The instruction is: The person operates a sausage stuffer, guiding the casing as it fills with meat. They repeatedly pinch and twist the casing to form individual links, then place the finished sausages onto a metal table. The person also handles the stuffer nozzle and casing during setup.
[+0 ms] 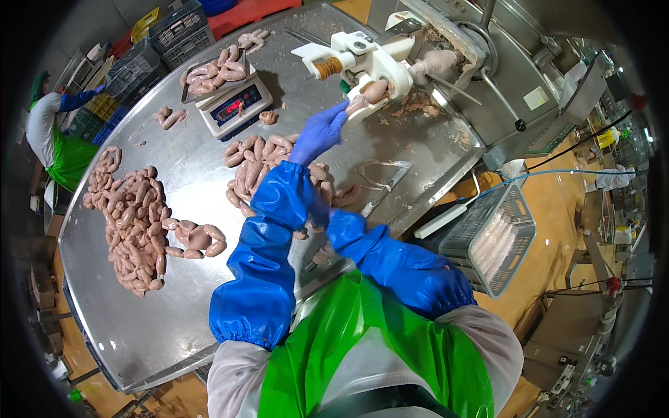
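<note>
My left hand (pixel 319 137), in a purple-blue glove, reaches to the white linking head (pixel 380 63) of the sausage filling machine. Its fingers are together on a pale sausage (pixel 357 104) lying in the white guide; a rounder link (pixel 376 90) sits just behind, at the outlet. My right hand (pixel 319 210) is low over the table, blurred and partly covered by my left sleeve, so its fingers do not show. Beneath and beside my forearms lies a pile of linked sausages (pixel 254 164).
A bigger heap of sausages (pixel 132 223) lies at the table's left. Behind stands a digital scale (pixel 233 108) with sausages on its tray. A white looped strip (pixel 387 184) lies right. A grey crate (pixel 519 216) with pale casings stands right of the table. Far left, a person (pixel 59 132) works.
</note>
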{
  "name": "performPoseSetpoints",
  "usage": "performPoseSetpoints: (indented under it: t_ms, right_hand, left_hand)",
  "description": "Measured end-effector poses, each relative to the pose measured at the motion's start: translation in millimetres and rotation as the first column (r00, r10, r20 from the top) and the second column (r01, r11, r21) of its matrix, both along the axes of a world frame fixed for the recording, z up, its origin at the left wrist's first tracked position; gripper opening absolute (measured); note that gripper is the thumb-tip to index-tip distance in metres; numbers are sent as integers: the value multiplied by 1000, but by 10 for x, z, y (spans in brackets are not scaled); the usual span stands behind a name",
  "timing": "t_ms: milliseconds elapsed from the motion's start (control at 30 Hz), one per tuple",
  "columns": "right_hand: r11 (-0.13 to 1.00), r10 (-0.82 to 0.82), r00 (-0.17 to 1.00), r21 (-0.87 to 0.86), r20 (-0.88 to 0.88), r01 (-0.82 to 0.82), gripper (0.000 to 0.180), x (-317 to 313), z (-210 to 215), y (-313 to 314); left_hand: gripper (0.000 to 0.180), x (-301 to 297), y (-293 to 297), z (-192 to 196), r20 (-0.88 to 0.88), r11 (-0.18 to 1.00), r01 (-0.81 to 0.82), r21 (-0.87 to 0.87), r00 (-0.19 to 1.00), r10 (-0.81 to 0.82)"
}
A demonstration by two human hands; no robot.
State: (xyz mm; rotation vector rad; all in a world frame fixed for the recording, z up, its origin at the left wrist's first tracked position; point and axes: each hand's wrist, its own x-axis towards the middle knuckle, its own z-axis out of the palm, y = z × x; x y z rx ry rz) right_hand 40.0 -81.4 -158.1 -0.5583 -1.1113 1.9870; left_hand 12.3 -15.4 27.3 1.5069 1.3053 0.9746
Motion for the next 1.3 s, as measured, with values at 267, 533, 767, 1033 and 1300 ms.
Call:
performPoseSetpoints:
  t_ms: [267,533,767,1033,1300]
  right_hand:
    - [917,-325,918,-313,-227,247,30,941,1288,760]
    - [959,-221,973,196,58,206,40,184,673,-381]
    - [944,-254,955,-254,-154,210,30,910,1349,419]
    - [925,-378,881,155,283,347,34,125,962,-54]
    - [998,58,997,13,59,-58,27,624,969,-110]
  left_hand:
    - [44,-1049,-178,-368,-616,895,218,-390,660,-430]
    - [45,-101,163,-199,209,993,114,-7,972,-110]
    - [39,-921,-360,-173,-205,894,217,-392,927,-314]
    - [45,-531,48,-272,-273,934,-57,353,948,161]
    - [45,-594,-300,-103,-58,992,98,82,994,-93]
